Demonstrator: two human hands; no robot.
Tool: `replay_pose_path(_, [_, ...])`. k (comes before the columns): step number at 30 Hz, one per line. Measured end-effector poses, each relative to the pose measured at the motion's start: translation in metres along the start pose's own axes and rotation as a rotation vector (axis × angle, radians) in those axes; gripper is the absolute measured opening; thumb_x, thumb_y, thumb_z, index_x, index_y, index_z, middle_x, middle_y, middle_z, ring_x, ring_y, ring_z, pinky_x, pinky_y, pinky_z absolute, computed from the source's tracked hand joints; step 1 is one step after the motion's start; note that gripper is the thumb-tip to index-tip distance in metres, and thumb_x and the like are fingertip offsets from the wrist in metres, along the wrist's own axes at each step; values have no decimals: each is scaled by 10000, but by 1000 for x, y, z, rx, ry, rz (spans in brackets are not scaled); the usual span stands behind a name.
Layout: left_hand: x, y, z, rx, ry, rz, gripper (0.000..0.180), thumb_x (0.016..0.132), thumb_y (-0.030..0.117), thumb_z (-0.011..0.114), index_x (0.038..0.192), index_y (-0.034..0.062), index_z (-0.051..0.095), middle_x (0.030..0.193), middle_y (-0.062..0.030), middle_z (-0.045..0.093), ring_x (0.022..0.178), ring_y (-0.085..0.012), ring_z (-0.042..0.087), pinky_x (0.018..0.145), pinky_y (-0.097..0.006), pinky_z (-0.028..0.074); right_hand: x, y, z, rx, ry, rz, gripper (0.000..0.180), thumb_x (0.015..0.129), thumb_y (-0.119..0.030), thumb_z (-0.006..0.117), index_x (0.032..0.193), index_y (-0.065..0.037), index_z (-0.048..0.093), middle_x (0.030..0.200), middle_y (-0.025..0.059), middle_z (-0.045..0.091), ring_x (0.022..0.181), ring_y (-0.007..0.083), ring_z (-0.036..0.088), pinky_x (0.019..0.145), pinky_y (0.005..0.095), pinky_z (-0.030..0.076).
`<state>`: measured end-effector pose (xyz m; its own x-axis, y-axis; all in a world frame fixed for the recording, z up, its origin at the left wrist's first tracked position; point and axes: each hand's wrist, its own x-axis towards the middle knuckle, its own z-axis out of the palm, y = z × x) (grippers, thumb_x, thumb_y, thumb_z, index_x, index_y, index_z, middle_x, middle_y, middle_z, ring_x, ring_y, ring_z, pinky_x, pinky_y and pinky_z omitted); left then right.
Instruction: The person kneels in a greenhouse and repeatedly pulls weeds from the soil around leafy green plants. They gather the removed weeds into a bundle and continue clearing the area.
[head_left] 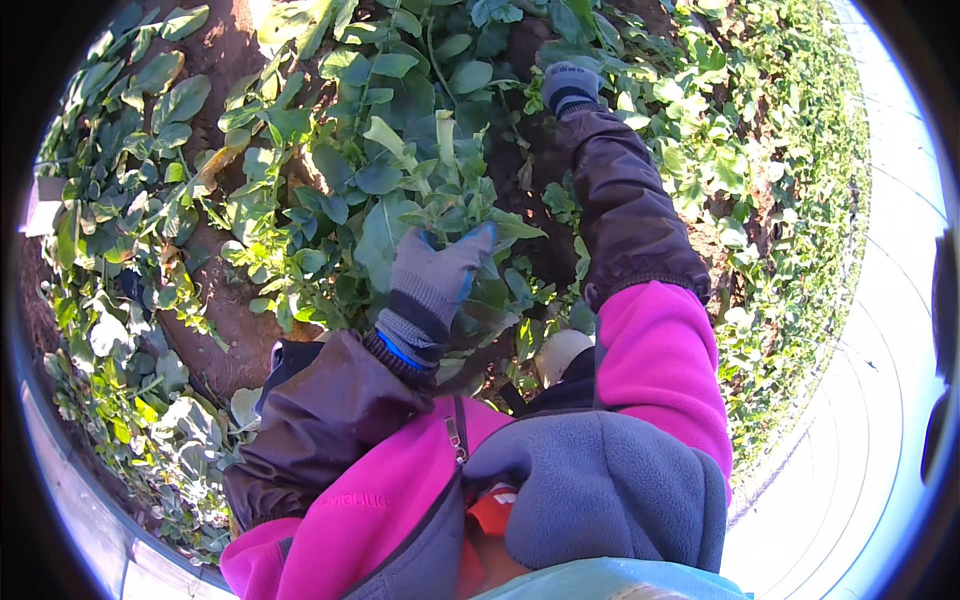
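Gloved L hand curls, thumb out, round a bunch of leafy greens mid-plot, best held firm w/o crushing, while gloved R hand is amid foliage up front, fingers hidden, so can't tell its grip.

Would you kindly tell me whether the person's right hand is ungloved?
No, the right hand wears a grey knitted glove that meets a shiny dark brown sleeve.

Pink-and-grey fleece, shiny brown oversleeves, hands in grey gloves.
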<state>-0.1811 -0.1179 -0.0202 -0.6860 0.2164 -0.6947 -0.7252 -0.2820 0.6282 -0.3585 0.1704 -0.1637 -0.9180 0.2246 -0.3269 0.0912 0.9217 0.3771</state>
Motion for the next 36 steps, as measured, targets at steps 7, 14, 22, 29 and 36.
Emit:
replay_pose_path(7, [2,-11,-5,-16,-39,128,424,744,200,747,1004,-68,547,907,-98,636,806,-123,591,702,-273,491,-19,14,-8,190,37,276,369,751,-365,588,1030,-139,669,1056,98,651,967,289,624,710,460,504])
replay_pose_path(14, [5,-16,-8,58,11,71,492,715,252,762,1044,-47,553,913,-89,640,804,-128,598,694,-267,485,-23,14,-84,660,217,447,569,680,-585,583,1046,-155,655,1031,146,651,988,340,598,838,430,460])
replay_pose_path(22, [0,17,-1,-67,36,386,288,818,59,635,1086,-7,551,931,-54,625,769,-112,590,679,-255,484,-175,22,-178,1772,-266,-411,167,801,-197,627,780,-35,664,711,34,640,527,44,511,422,179,358])
replay_pose_path(29, [-14,15,6,-113,-433,306,390,838,72,618,1188,38,450,993,-35,573,845,-92,552,715,-247,481,-241,-18,-168,2211,-278,-543,139,804,-113,581,856,1,638,796,87,656,562,90,530,520,198,427])
replay_pose_path(36, [-9,-10,7,323,-444,362,640,724,89,737,1236,37,356,1137,-95,529,1016,-158,538,848,-306,485,-268,-58,-152,2183,88,-21,368,907,-316,469,1133,-47,581,1042,70,605,745,124,542,668,228,444])
